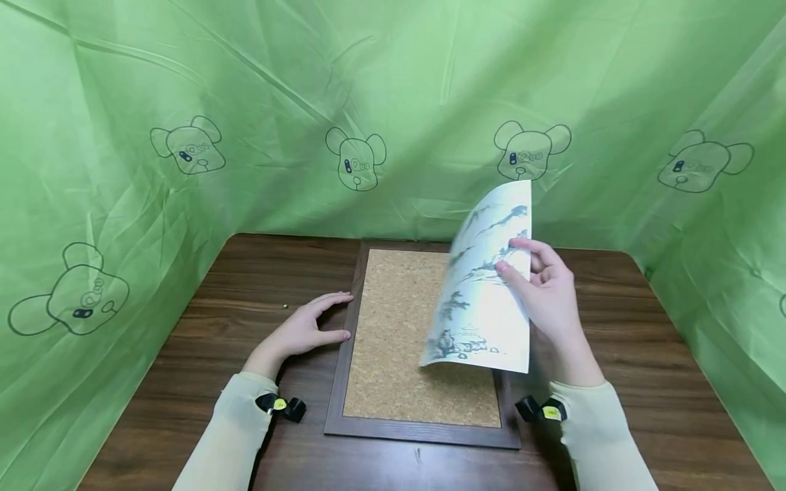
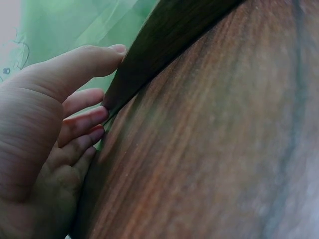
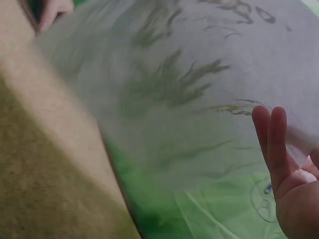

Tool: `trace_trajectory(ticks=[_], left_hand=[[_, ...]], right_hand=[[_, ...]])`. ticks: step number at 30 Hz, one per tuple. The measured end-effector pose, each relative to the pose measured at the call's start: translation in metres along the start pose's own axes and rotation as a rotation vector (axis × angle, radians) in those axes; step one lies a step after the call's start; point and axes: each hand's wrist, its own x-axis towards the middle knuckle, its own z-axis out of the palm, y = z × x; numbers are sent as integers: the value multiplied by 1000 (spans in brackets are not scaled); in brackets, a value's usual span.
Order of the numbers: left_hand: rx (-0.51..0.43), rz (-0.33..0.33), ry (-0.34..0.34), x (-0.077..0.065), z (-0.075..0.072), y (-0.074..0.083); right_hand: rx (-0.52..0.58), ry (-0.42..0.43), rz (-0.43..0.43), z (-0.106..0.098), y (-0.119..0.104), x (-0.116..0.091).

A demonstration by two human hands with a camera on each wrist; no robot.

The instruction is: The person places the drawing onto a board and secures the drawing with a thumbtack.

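A cork board (image 1: 393,327) in a dark brown wooden frame (image 1: 417,432) lies on the table. At its left side, my left hand (image 1: 303,329) has its thumb and fingers spread, the tips right at the frame's edge; the left wrist view shows the thumb and fingertips at the frame's side (image 2: 159,47). My right hand (image 1: 549,290) pinches a white paper sheet (image 1: 491,300) printed with a grey-green landscape by its right edge. The sheet curves upright over the board's right part and hides some of the cork. In the right wrist view the sheet (image 3: 164,104) spreads beyond the fingers (image 3: 276,144).
A brown wood-grain table (image 1: 245,293) lies under everything. Green cloth (image 1: 430,88) with bear-head outlines stands around its back and sides. A tiny bead-like thing (image 1: 285,306) lies left of the frame. Each wrist wears a black strap with a small camera (image 1: 295,410).
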Motion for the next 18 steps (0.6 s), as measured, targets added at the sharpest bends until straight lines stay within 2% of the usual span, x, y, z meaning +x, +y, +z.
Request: trace_trajectory(ticks=[4,6,12,15,18], left_hand=[[8,6,0,-1,0,1],[11,4,-2,-1,0,2],[15,-8,-4,-1,0,2],[19,-10,-4,-1,0,3],[19,-18,-11,0,-1,4]], right_hand=[[-200,-41,-1,10,18,1],[-300,-77,36,14,31,1],[-701,-242,157,22,61,-3],[-773,-278,184,24,66,-6],[-795,-245,183,25,68,-7]])
